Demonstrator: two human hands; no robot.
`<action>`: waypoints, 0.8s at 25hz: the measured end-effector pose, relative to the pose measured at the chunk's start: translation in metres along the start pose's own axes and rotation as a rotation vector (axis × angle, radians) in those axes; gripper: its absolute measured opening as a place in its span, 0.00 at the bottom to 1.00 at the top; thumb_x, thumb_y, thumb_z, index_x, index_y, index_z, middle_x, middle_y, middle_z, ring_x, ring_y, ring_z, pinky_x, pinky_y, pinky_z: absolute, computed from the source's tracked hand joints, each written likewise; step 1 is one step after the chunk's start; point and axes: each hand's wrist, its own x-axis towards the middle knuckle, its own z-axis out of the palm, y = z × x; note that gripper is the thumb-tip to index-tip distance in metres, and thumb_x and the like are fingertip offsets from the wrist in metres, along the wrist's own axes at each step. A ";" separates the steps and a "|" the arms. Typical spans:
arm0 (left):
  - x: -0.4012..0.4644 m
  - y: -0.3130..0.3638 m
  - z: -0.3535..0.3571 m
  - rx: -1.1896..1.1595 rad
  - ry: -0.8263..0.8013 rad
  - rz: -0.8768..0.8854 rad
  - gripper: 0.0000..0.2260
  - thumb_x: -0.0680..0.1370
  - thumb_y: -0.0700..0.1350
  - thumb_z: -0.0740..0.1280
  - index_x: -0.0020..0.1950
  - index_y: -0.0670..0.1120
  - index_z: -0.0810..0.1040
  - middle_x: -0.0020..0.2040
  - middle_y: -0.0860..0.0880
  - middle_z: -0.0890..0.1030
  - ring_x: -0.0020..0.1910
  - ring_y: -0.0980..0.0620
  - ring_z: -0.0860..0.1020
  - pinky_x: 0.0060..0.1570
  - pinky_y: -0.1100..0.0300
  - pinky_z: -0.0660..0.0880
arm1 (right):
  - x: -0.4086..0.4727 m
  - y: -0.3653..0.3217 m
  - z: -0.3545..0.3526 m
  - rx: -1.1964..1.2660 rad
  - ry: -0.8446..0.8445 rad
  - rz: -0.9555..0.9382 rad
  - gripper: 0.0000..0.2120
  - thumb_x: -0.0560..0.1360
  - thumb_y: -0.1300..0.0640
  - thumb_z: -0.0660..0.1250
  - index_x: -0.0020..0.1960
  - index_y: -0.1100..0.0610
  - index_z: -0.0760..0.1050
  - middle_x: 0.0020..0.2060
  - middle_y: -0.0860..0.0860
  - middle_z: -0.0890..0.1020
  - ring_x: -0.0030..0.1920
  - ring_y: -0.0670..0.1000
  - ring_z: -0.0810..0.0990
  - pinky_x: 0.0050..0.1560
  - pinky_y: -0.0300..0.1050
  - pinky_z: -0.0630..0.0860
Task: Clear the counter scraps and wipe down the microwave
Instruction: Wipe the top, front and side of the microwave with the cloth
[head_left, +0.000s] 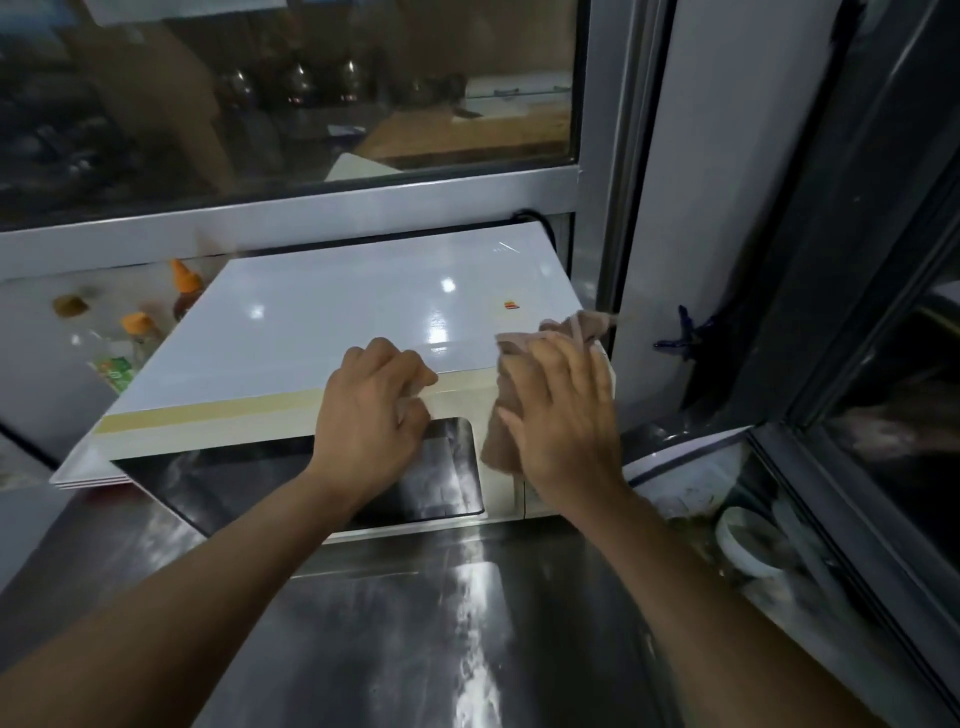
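A white microwave with a dark door window sits on the steel counter against a window wall. My left hand grips the front top edge of the microwave, its fingers curled over the rim above the door. My right hand lies flat with spread fingers on a brownish cloth, pressing it over the front right corner by the control panel. The cloth hangs down the front face and pokes out past my fingertips.
Sauce bottles with orange caps stand left of the microwave. A stack of white trays pokes out at its lower left. On the right, a sink area holds a white bowl and scraps. A blue clip hangs on the wall.
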 end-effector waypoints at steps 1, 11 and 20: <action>0.001 -0.001 -0.001 0.003 -0.004 0.016 0.09 0.68 0.40 0.60 0.44 0.41 0.78 0.44 0.44 0.75 0.44 0.43 0.71 0.44 0.47 0.71 | -0.002 0.010 -0.002 0.014 0.025 0.030 0.24 0.74 0.48 0.58 0.67 0.59 0.70 0.65 0.58 0.74 0.69 0.59 0.68 0.73 0.59 0.59; 0.027 -0.036 -0.011 -0.024 -0.198 0.391 0.10 0.74 0.44 0.62 0.50 0.42 0.77 0.51 0.47 0.77 0.48 0.44 0.74 0.48 0.49 0.74 | -0.015 0.020 0.005 0.752 0.192 0.695 0.19 0.80 0.49 0.53 0.68 0.55 0.63 0.62 0.52 0.69 0.62 0.49 0.69 0.61 0.45 0.66; 0.032 -0.051 -0.002 -0.070 -0.152 0.483 0.09 0.74 0.48 0.60 0.49 0.45 0.75 0.47 0.49 0.74 0.47 0.47 0.71 0.46 0.52 0.71 | -0.020 0.001 0.021 0.573 0.173 1.007 0.18 0.82 0.52 0.50 0.67 0.59 0.64 0.65 0.58 0.68 0.68 0.58 0.64 0.69 0.54 0.60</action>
